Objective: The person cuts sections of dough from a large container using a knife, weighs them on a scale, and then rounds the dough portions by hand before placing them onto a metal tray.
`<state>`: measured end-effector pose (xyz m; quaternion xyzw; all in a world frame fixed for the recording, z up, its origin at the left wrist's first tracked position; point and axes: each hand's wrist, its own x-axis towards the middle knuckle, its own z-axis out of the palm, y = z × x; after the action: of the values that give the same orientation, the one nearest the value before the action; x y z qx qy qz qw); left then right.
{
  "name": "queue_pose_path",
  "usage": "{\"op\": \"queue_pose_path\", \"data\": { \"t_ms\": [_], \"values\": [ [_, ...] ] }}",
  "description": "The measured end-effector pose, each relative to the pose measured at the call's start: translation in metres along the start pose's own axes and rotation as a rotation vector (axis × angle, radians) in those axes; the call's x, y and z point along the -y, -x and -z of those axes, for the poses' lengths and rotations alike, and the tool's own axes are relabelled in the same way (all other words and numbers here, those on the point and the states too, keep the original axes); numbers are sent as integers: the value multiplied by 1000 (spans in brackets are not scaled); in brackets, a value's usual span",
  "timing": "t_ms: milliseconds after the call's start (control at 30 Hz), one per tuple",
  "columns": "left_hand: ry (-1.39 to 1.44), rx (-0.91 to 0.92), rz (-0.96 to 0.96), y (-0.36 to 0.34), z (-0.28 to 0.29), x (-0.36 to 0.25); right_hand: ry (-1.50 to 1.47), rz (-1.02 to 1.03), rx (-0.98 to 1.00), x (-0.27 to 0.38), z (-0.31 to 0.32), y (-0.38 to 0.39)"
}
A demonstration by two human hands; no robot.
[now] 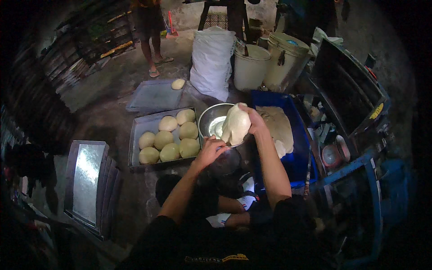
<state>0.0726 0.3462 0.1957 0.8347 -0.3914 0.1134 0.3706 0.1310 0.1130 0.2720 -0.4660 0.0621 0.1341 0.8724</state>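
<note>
A large lump of pale dough (236, 124) hangs over the right side of a round metal bowl (208, 113). My right hand (254, 120) is closed around the dough's upper right side. My left hand (210, 152) is curled at the bowl's near rim, thumb over the edge, just below the dough; some of its fingertips are hidden. Left of the bowl is a metal tray (133, 140) with several round dough balls (169, 152) in it. To the right, a blue bin (260, 98) contains a wide mass of soft dough (280, 127).
Behind the tray lies another flat tray (149, 95) with one dough piece (178, 84). Stacked metal pans (86, 182) stand at left. A white sack (211, 60) and lidded buckets (252, 67) stand ahead. A person's legs (150, 51) show at the back. Dark equipment (344, 85) crowds the right.
</note>
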Motion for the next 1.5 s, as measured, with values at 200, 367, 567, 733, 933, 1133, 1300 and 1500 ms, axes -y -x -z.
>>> {"op": "queue_pose_path", "data": {
  "t_ms": [200,367,567,733,933,1133,1300,1500],
  "values": [
    [-24,-140,47,13,22,-6,99,317,-147,34,-43,89],
    [1735,-150,492,2,32,-141,360,254,-201,2,-68,171],
    [1509,-82,978,76,-7,-160,70,-239,-83,-78,-42,218],
    [1888,41,1238,128,-3,-131,-127,-388,-157,-147,-4,213],
    [1621,-305,1177,123,19,-132,487,-21,-222,-199,16,230],
    [1673,189,1200,127,-1,-133,-287,-98,-172,-216,-17,248],
    [1625,199,1100,121,-7,-127,-580,-72,-274,-186,-17,266],
    [921,75,884,128,-12,-119,-172,93,-519,-161,-7,271]
  ]
}}
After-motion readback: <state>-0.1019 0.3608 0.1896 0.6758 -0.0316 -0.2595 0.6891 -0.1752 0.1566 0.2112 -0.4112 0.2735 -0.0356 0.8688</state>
